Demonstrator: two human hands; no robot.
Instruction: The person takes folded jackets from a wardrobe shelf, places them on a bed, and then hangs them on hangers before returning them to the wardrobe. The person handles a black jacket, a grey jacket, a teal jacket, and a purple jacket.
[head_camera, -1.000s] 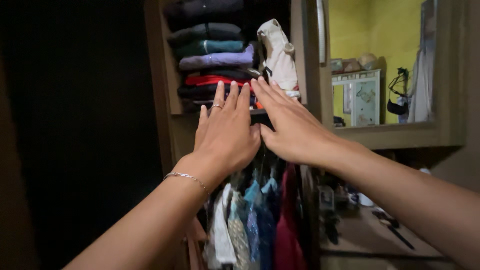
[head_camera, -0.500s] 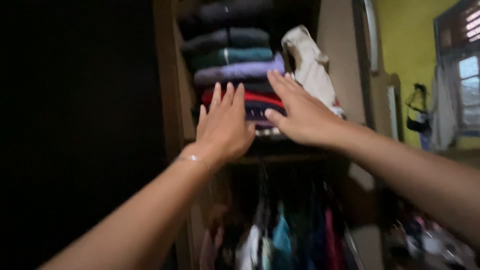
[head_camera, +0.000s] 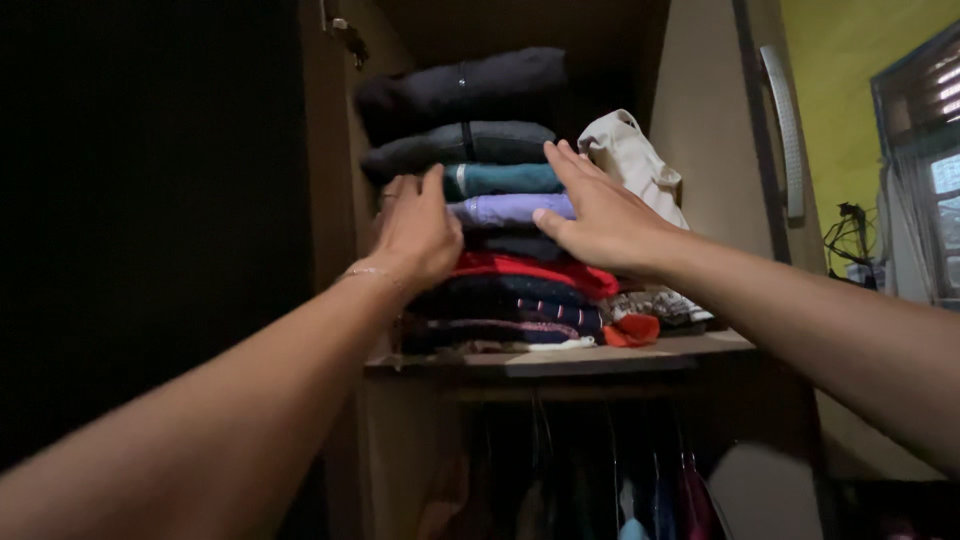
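A stack of folded clothes (head_camera: 480, 140) fills an upper wooden wardrobe shelf (head_camera: 600, 355): dark grey items on top, then a teal one (head_camera: 505, 180), a lilac one (head_camera: 515, 210), a red one (head_camera: 530, 270) and dark striped ones below. My left hand (head_camera: 415, 230), with a thin bracelet at the wrist, presses against the left side of the stack at the teal and lilac layers. My right hand (head_camera: 600, 215) lies flat on the right side at the same height, fingers apart. Neither hand grips anything that I can see.
A cream cloth bag (head_camera: 630, 160) leans to the right of the stack. Hanging garments (head_camera: 640, 500) show dimly below the shelf. The open wardrobe door with a pale handle (head_camera: 785, 130) stands at right, beyond it a yellow wall and a window (head_camera: 925, 170).
Both hands have risen from the shelf's front edge to the middle of the folded stack, and now touch its two sides. The view has tilted upward.
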